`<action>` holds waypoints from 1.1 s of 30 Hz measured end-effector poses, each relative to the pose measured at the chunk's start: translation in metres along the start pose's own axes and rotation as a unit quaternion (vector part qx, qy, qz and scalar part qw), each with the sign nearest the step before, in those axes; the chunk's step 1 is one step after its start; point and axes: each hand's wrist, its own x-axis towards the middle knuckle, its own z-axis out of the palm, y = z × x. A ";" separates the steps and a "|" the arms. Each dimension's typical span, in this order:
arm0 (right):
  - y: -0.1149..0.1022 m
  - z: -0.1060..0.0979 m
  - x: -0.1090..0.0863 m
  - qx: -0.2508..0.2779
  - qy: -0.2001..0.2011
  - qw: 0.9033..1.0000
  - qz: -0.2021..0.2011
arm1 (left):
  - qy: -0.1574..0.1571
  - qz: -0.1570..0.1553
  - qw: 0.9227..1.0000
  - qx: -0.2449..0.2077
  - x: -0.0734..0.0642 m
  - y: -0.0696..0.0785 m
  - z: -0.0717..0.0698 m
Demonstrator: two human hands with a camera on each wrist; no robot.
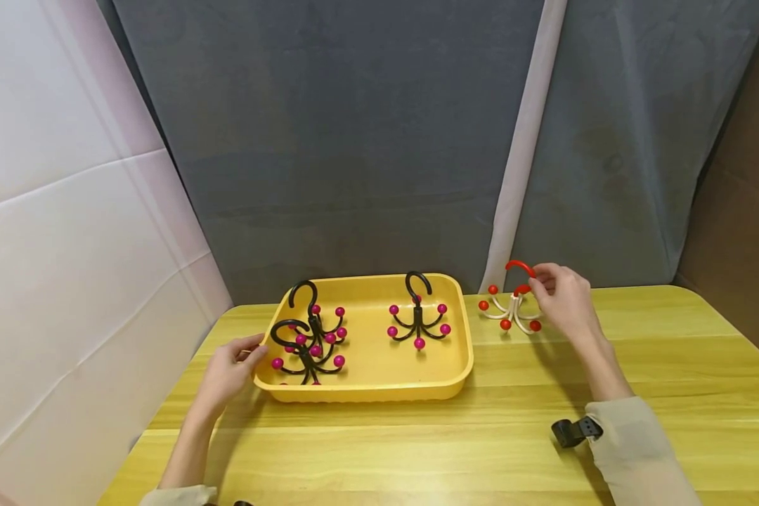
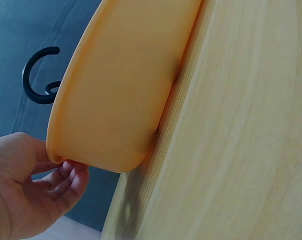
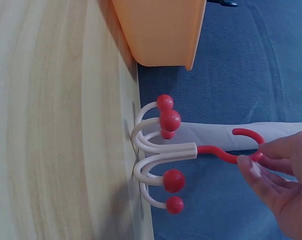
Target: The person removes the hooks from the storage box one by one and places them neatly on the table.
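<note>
A yellow plastic tray [image 1: 367,379] stands on the table, holding three black multi-arm hanger hooks with pink ball tips. Two of these, a rear black hook [image 1: 314,323] and a front black hook [image 1: 305,357], crowd together at the left; one more black hook [image 1: 417,320] stands at the right. My left hand [image 1: 228,369] pinches the tray's left rim, thumb above and fingers beneath. To the right of the tray my right hand [image 1: 566,299] pinches the red curved top of a white hanger hook [image 3: 170,150] with red ball tips. Its arms touch or nearly touch the tabletop.
The wood-grain table [image 1: 379,450] reaches back to a grey cloth [image 1: 354,140] behind the tray. A white cloth wall [image 1: 88,232] rises at the left, a brown panel [image 1: 740,190] at the right. A pale strip [image 1: 525,140] runs down the cloth.
</note>
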 end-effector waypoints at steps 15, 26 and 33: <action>-0.012 -0.008 0.004 0.003 0.030 0.999 -0.027 | 0.001 -0.002 1.000 0.001 -0.001 0.000 -0.001; -0.027 -0.009 0.006 0.022 0.043 0.998 -0.051 | -0.008 -0.008 1.000 0.011 -0.002 0.001 -0.002; -0.038 -0.006 0.006 0.031 0.027 0.998 -0.045 | -0.006 0.001 1.000 0.006 0.000 0.003 -0.002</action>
